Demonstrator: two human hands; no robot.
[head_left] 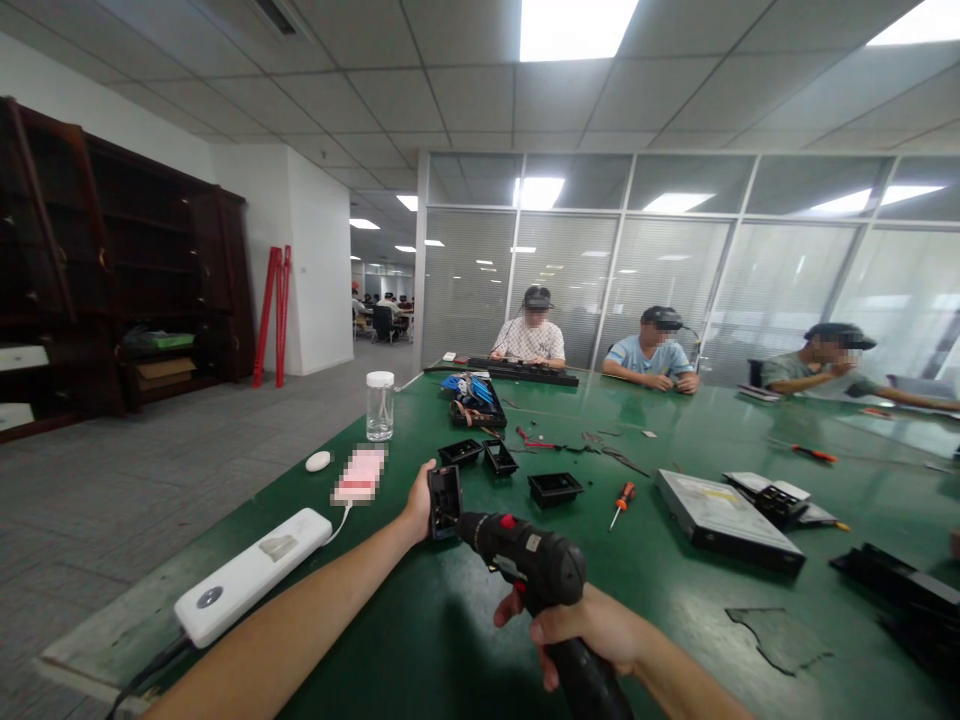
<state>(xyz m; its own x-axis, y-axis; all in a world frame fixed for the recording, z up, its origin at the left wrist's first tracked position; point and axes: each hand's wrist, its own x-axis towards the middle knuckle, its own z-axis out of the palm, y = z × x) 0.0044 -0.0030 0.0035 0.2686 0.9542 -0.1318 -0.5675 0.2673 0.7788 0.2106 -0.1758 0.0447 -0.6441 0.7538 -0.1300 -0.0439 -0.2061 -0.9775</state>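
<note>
My left hand (421, 503) grips a small black plastic housing (445, 500) by its left side, holding it up over the green table. A black cordless drill (525, 555) with red accents is in my right hand (577, 625), fingers wrapped round its handle. The drill's nose points left at the housing; its tip meets or nearly meets the housing's open face, and I cannot tell which. Just beyond are several similar black plastic frames, one of them standing apart (555, 488). An orange-handled screwdriver (622, 503) lies to the right of the drill.
On the left are a white power strip (255, 575), a phone (360, 473) on a cable, and a lidded clear jar (380, 408). To the right lie a silver disc drive (727, 520) and a dark broken sheet (780, 638). Several people sit across the green table (360, 640).
</note>
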